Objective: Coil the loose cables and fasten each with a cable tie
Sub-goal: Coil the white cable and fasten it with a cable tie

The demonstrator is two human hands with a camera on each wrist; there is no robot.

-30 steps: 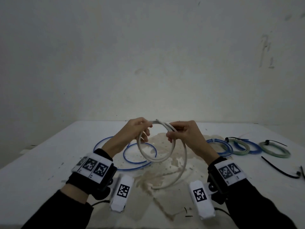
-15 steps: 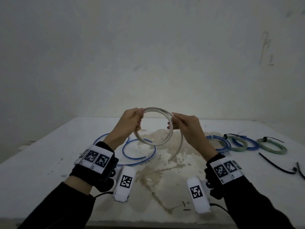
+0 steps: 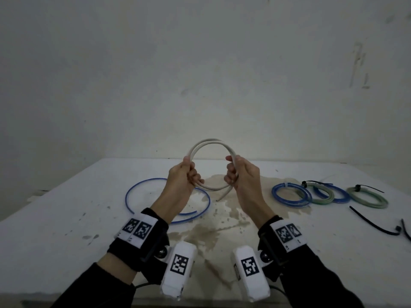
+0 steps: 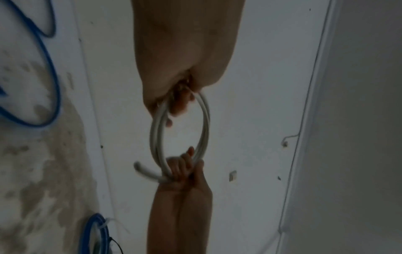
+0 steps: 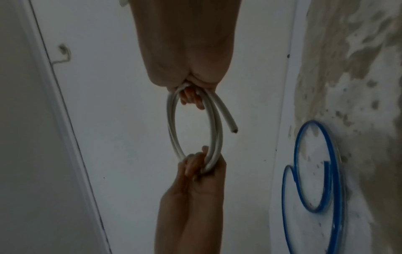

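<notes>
Nearest the camera, both black sleeves point(image 3: 322, 281) and the marker-patterned wrist bands sit low in the head view, closer together than half a second ago. Above them the left hand point(image 3: 181, 177) has its fingers curled round the left side of the white cable point(image 3: 210, 142), and the right hand point(image 3: 241, 174) has its fingers curled round the right side. The cable is held in the air above the table point(image 3: 55, 230) as a round coil of about two turns, standing upright. A second ago one long loop sagged below the hands; now only a short free end pokes out under the right hand, and the whole coil is higher. The end looks hollow in the right wrist view, though that picture is dim.

Under the hands lies a brownish stain point(image 3: 213, 232) on the white tabletop. To the left of it, a loose blue cable point(image 3: 138, 187) lies in an open ring. Well off to the right, four tied coils point(image 3: 291, 195), blue and green, lie in an overlapping row, with two black cable ties point(image 3: 373, 223) nearer the right edge. Behind the table stands a bare, scuffed pale wall point(image 3: 200, 63).
</notes>
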